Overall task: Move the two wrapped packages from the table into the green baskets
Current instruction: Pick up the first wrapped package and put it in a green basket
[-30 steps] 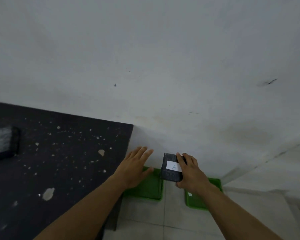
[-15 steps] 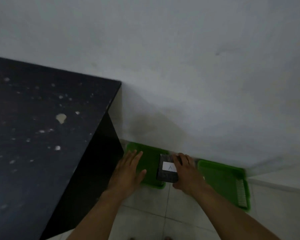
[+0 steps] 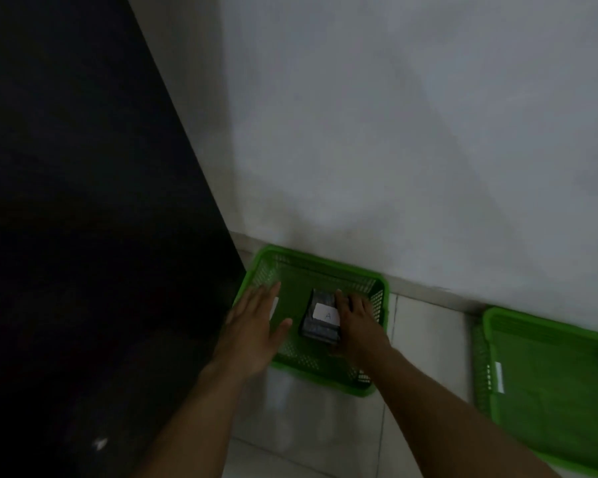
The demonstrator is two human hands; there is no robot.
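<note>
A dark wrapped package (image 3: pixel 316 326) with a white label marked "A" sits low inside the left green basket (image 3: pixel 325 267), which stands on the floor against the wall. My right hand (image 3: pixel 358 319) is closed around the package's right side. My left hand (image 3: pixel 252 326) hovers flat with spread fingers over the basket's left part and holds nothing. A second green basket (image 3: pixel 549 384) lies on the floor to the right with nothing in its visible part. The other package is out of view.
The black table (image 3: pixel 83 201) fills the left side, its edge close to the left basket. A pale wall rises directly behind both baskets. Light floor tiles (image 3: pixel 425 346) show between the baskets.
The view has tilted down from the tabletop to the floor. My right hand has carried the package down and left, from above the gap between the baskets into the left one. My left hand followed alongside.
</note>
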